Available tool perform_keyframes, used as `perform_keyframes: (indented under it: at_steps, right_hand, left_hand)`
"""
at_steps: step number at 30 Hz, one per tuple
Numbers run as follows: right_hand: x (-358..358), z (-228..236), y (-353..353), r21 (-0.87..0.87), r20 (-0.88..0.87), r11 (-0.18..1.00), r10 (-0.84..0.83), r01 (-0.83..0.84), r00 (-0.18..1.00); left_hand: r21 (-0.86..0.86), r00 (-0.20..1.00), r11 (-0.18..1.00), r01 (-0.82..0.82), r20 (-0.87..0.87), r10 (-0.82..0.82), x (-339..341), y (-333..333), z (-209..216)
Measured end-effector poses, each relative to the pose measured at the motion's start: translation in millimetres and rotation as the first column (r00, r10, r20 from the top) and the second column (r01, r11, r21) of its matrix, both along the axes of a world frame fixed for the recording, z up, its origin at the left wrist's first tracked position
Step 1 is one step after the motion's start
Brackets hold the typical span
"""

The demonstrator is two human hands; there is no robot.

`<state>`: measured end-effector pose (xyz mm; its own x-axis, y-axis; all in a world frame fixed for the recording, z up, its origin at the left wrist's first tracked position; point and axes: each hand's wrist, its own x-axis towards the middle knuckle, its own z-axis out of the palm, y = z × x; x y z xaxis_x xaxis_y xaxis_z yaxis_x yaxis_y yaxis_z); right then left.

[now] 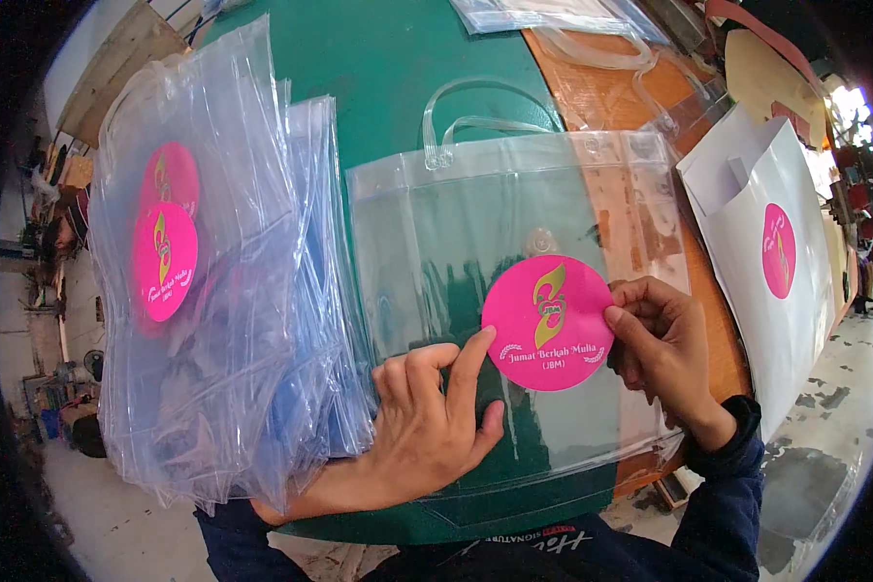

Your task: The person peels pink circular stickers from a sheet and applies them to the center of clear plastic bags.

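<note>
A round pink sticker (582, 291) with a green leaf-like emblem lies over the front of a clear plastic bag (412, 262). The bag rests flat, its clear loop handle (490, 87) toward the far side. At the sticker's right edge, my right hand (664, 344) pinches it between thumb and fingers. My left hand (427, 417) has its index fingertip on the left edge, with the thumb held apart and the other fingers bent. Whether the sticker is stuck down cannot be seen. A round clear snap (540, 241) shows just above it.
Left of the bag is a pile of clear plastic bags (233, 359), the top one bearing a pink sticker (168, 262). A white bag (747, 252) with a similar sticker stands right. Green (378, 68) and orange-brown (543, 68) surfaces lie underneath; more clear plastic (563, 15) is at the far edge.
</note>
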<state>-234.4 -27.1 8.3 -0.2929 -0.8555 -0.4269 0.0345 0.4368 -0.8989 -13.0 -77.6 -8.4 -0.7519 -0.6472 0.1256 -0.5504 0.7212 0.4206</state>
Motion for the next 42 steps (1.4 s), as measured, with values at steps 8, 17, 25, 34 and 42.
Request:
perform_keyframes:
  at_steps: [8, 17, 25, 34, 42]
  right_hand:
    - [0.8, -1.2, -0.4, 0.003, 0.001, 1.0, -0.011, 0.011, 1.0]
    - [0.5, 0.0, -1.3, -0.002, -0.002, 1.0, -0.009, 0.009, 1.0]
    - [1.5, 0.1, -0.4, 0.009, 0.0, 1.0, -0.013, 0.013, 1.0]
    - [1.5, -2.0, -1.5, 0.004, -0.015, 1.0, -0.018, 0.018, 1.0]
    - [1.2, -0.5, -0.7, 0.003, -0.014, 1.0, -0.012, 0.012, 1.0]
  left_hand:
    - [0.006, 1.0, 1.0, 0.007, -0.001, -0.007, -0.4, -0.5, -0.6]
    - [-0.017, 1.0, 1.0, -0.001, 0.005, 0.001, -0.9, -0.1, 0.2]
    - [0.004, 0.999, 1.0, 0.002, 0.04, -0.002, -0.1, -0.4, 2.6]
    - [0.003, 0.998, 1.0, -0.004, 0.062, 0.003, -1.4, -0.5, 0.7]
    - [0.008, 0.995, 1.0, 0.01, 0.102, -0.011, -2.3, -0.4, 1.8]
